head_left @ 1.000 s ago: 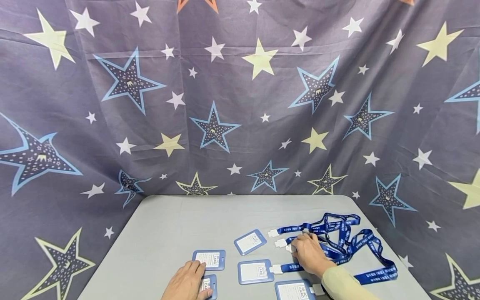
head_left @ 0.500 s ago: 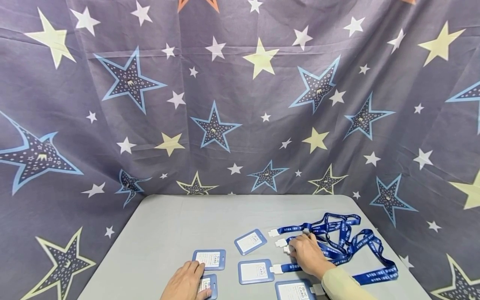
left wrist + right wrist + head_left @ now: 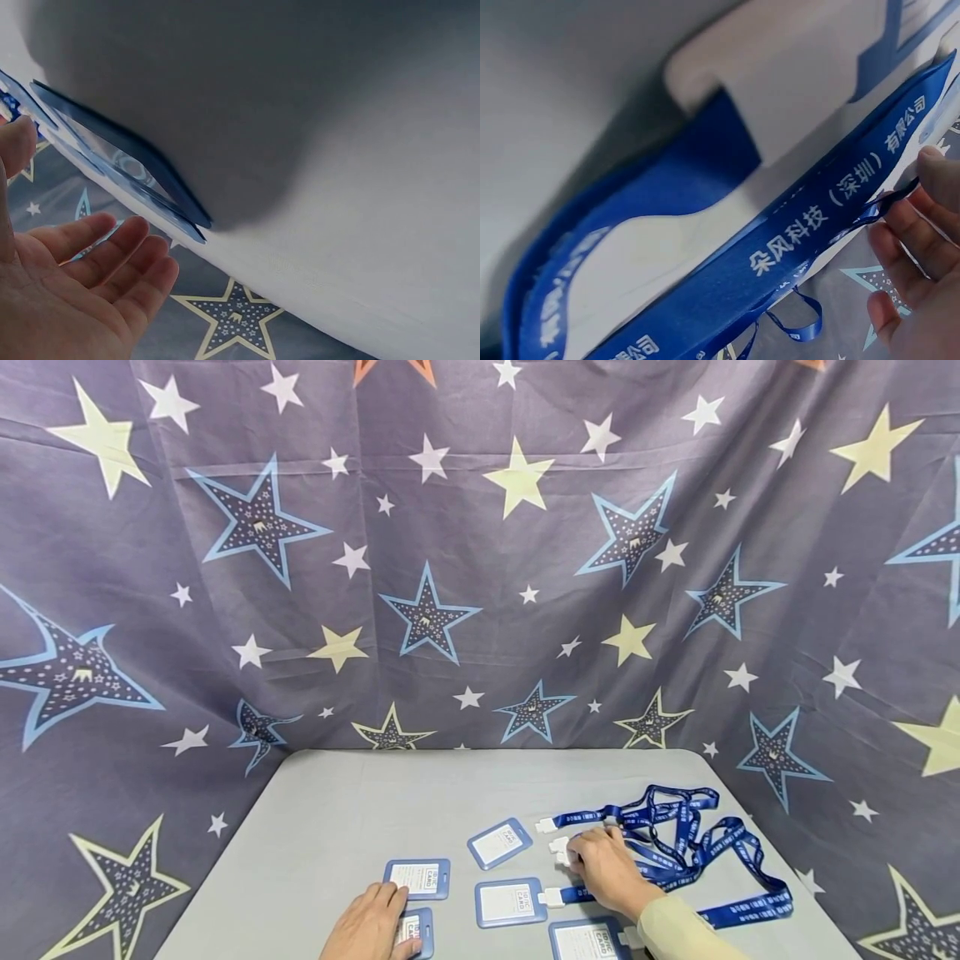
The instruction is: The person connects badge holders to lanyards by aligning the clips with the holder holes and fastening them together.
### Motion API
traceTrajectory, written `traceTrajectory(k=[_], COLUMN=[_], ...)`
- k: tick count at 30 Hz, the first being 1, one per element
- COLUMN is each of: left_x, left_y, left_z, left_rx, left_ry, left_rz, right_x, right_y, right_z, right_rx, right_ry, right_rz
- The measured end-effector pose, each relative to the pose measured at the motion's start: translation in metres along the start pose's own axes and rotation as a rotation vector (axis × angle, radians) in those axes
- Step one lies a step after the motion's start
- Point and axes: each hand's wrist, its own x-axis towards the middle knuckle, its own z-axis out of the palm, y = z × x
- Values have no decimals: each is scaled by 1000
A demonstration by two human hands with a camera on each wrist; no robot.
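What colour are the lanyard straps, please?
Blue straps with white lettering, clearest in the right wrist view.

Even, fairly bright light is bathing the table in the head view, and the star-print curtain beyond the left fingers and right fingers is showing clearly. The left wrist view is running dimmer, a broad, soft-edged shadow spreading above those fingers. In the right wrist view, the white clip nearest the lens is blurring, while lettering on the blue lanyard is reading legibly.
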Motion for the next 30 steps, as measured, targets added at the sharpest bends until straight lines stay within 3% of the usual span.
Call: traceTrajectory(k=[21, 30], left_x=[-1, -1], left_y=[-1, -2], left_z=[-1, 0], left_rx=[9, 29], left_ry=[-9, 24], left_rz=[-4, 19], right_x=[0, -8], right_y=[-10, -14], right_z=[-3, -12], right_rx=[3, 37], right_ry=[9, 18], right_rz=[-66, -132])
